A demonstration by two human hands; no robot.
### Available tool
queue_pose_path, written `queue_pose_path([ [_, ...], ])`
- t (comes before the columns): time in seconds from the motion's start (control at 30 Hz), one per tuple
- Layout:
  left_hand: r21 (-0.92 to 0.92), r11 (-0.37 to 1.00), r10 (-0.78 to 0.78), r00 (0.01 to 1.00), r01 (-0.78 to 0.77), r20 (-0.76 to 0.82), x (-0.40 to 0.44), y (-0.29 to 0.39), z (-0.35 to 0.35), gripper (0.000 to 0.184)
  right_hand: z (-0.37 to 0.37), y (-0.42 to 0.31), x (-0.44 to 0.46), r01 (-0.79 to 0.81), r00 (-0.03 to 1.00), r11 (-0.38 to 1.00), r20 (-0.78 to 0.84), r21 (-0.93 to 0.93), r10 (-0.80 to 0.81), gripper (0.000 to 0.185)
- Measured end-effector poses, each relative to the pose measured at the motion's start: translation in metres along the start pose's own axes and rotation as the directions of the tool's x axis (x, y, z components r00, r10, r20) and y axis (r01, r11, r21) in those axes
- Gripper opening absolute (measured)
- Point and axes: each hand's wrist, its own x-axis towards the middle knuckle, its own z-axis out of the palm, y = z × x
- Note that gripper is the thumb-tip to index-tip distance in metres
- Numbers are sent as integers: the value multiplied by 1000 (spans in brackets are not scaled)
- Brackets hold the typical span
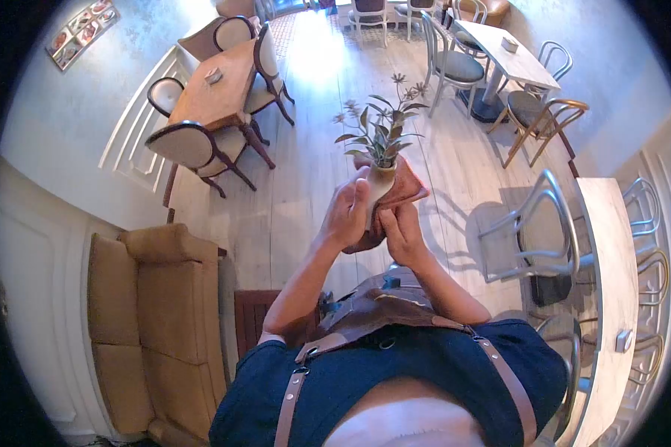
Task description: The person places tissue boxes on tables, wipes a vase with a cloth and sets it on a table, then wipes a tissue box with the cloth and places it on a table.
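- Above the pale floor (291, 216), in front of the chest, a slim vase (381, 182) is held nearly upright between the two hands, with leafy stems (384, 138) rising from its mouth.
- The left side of the vase is grasped by the left hand (344, 212); a reddish-brown cloth (408, 182) is pinched by the right hand (400, 235) and pressed to the right side of the vase.
- If the left grip is loosened while the cloth is rubbed, the vase could be twisted free, since its surface looks smooth.
- No bench is placed beneath it: the wooden bench (227, 78) stands far left and the long pale bench (602, 231) near right, so a slip would be met by hard floor, and a chip or break could be caused.
- If the vase is tipped too far, the stems could be spilled; whether water is held inside cannot be told.
- Leaves or thin flower heads could be snagged by the cloth's raised corner and be bent or pulled out.
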Motion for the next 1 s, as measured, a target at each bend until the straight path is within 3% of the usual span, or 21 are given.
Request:
queue_pose_path([
  [0.03, -33, 999, -33, 999, 34, 38, 22, -3, 0, 66, -11, 8, 22, 8, 1000, 1000, -1, 0, -8, 25],
  [0.07, 32, 984, -179, 954, 176, 239, 41, -25, -7, 69, -20, 17, 41, 88, 996, 995, -26, 52, -87, 27],
  [0.13, -89, 979, -168, 972, 184, 162, 78, -39, 5, 69, -33, 32, 73, 145, 989, 984, -49, 105, -140, 29],
  [0.17, -210, 960, -170, 982, 184, 83, 93, -48, 12, 71, -39, 37, 86, 55, 998, 982, -51, 181, -47, 31],
  [0.2, -256, 918, -230, 932, 304, 281, 110, -66, 4, 72, -45, 42, 99, -32, 998, 967, -48, 251, 46, 34],
  [0.23, -267, 911, -237, 929, 314, 284, 121, -79, 9, 72, -50, 49, 112, -111, 990, 942, -43, 318, 131, 37],
  [0.3, -459, 679, -462, 819, 574, 340, 141, -95, 17, 74, -54, 65, 130, -125, 982, 930, -87, 346, 165, 42],
  [0.33, -638, 436, -443, 769, 635, 461, 150, -90, 17, 72, -57, 73, 140, -85, 980, 955, -150, 285, 132, 41],
  [0.43, -790, 349, -454, 828, 504, 328, 168, -124, 33, 78, -63, 97, 180, -63, 952, 967, -275, 248, 133, 37],
  [0.47, -755, 546, -345, 919, 363, 193, 169, -136, 39, 70, -64, 105, 195, -67, 931, 958, -329, 278, 161, 36],
  [0.5, -763, 534, -345, 918, 364, 197, 180, -140, 44, 70, -63, 113, 209, -76, 930, 961, -328, 266, 165, 36],
  [0.57, -545, 814, -270, 962, 202, -45, 204, -145, 48, 55, -60, 130, 238, -85, 909, 903, -338, 422, 244, 33],
  [0.6, -704, 672, -340, 940, 230, -17, 216, -158, 46, 53, -61, 143, 250, -85, 921, 965, -350, 250, 172, 32],
  [0.63, -712, 666, -338, 941, 221, -23, 231, -173, 40, 53, -62, 155, 265, -85, 924, 967, -343, 239, 167, 32],
  [0.7, -857, 395, -358, 915, 331, 189, 262, -206, 22, 52, -65, 179, 298, -112, 959, 989, -249, 97, 133, 32],
  [0.73, -892, 223, -413, 867, 393, 279, 277, -216, 14, 52, -65, 188, 316, -138, 962, 975, -209, 175, 174, 34],
  [0.77, -891, 224, -402, 871, 394, 283, 295, -227, 6, 52, -67, 197, 335, -130, 962, 977, -217, 169, 166, 34],
  [0.83, -877, 24, -368, 820, 480, 439, 332, -250, -13, 54, -72, 214, 373, -186, 976, 969, -80, 163, 201, 35],
  [0.9, -862, -3, -335, 812, 507, 479, 366, -280, -29, 56, -70, 233, 405, -165, 983, 964, -43, 208, 177, 36],
  [0.97, -775, 123, -555, 690, 620, 465, 400, -275, -48, 54, -67, 255, 436, -154, 986, 951, -20, 269, 166, 37],
  [1.0, -762, 105, -573, 665, 639, 479, 409, -275, -56, 54, -65, 263, 446, -191, 975, 929, -51, 316, 218, 37],
])
